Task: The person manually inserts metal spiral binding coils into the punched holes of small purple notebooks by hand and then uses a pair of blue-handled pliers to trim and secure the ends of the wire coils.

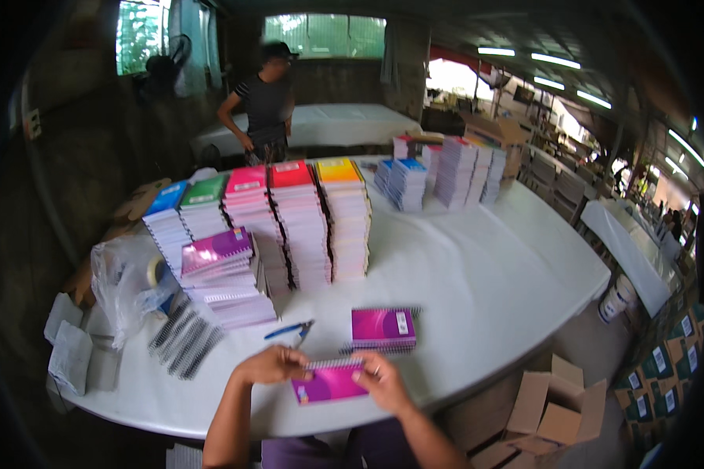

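A purple notebook (330, 384) with a spiral coil along its far edge is held low over the near edge of the white table. My left hand (272, 366) pinches the left end of its coil edge. My right hand (382, 383) closes on the right end, thumb over the cover. Just beyond lies a small stack of purple notebooks (379, 326), with dark coils sticking out around it. Blue-handled pliers (289, 331) rest on the table beyond my left hand. Several loose black coils (184, 341) lie to the left.
Tall notebook stacks (297, 227) with colored covers stand beyond my hands, with a purple-topped pile (223, 273) before them. A clear plastic bag (121, 285) lies left. More stacks (457, 172) stand far right. An open carton (551, 406) sits lower right. A person (266, 105) stands across the table.
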`<state>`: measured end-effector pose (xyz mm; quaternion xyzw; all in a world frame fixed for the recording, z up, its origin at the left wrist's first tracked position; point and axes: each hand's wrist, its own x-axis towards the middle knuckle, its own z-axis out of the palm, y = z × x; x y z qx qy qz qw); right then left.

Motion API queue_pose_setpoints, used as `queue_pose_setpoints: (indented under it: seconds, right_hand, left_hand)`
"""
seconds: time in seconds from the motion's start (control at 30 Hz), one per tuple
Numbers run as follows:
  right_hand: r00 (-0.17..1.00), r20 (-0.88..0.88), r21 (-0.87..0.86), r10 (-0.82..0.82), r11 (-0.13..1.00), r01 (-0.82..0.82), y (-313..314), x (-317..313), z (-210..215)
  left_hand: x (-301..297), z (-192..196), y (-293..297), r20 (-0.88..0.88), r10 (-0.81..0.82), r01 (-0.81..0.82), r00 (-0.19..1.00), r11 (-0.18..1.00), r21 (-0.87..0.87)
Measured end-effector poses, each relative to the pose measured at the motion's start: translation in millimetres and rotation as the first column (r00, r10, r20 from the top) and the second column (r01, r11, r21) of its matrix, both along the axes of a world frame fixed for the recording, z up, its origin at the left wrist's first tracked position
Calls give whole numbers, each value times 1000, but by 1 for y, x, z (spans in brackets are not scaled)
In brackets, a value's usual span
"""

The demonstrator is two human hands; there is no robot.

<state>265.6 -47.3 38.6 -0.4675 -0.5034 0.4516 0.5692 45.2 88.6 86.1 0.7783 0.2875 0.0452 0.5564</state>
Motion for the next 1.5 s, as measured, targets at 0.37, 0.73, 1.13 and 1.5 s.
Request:
queue_pose_setpoints:
  seconds: [0.37,0.73,1.13,1.5]
  right_hand:
    - [678,488,461,-550,822,336,30,92,16]
    - [641,81,165,-763,645,746,51,75,-49]
    - [619,45,100,-784,620,778,64,73,-49]
    - [549,145,126,-823,566,815,51,61,-47]
  left_hand:
    - [126,-28,-4,468,-34,-395,883,483,782]
    - [142,-74,-11,585,365,-619,724,718,318]
    - [139,-85,-21,477,570,-676,669,734,71]
    - [142,-78,-19,488,412,-440,770,896,-61]
